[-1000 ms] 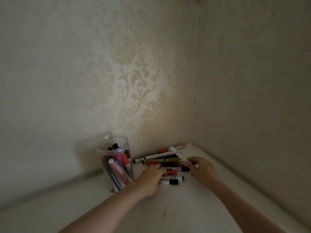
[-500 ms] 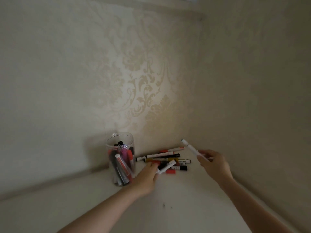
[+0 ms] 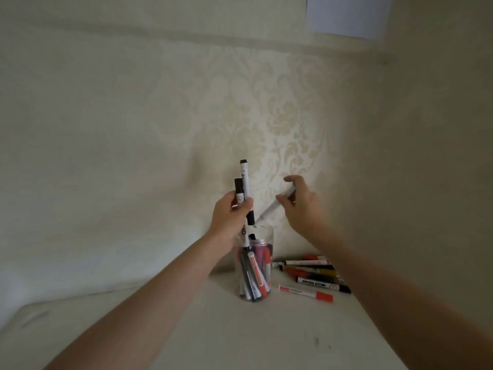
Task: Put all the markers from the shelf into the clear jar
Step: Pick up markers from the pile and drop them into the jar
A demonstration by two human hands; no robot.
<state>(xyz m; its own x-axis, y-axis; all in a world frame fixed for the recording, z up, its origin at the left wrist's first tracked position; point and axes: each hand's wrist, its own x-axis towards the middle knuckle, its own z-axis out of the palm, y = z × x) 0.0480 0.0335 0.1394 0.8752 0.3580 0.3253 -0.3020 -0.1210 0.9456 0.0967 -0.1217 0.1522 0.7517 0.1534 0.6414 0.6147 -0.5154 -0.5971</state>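
Observation:
The clear jar point(image 3: 264, 265) stands on the white shelf point(image 3: 240, 332) and holds several markers. My left hand point(image 3: 229, 220) is just above the jar's mouth, shut on two upright black-capped markers point(image 3: 245, 182), whose lower ends dip into the jar. My right hand point(image 3: 301, 204) hovers above and right of the jar, pinching a white marker point(image 3: 272, 208) that tilts down toward the opening. Several loose markers point(image 3: 312, 273) lie on the shelf right of the jar, a red-capped one point(image 3: 306, 292) nearest the front.
Patterned wallpaper point(image 3: 280, 116) covers the back wall close behind the jar, and a side wall closes the corner on the right. A white sheet point(image 3: 344, 14) hangs at the top right. My right forearm hides part of the marker pile.
Both hands lifted from the pile on the shelf and moved over the jar with their markers. The view has tilted up and shifted, so the jar sits nearer the centre.

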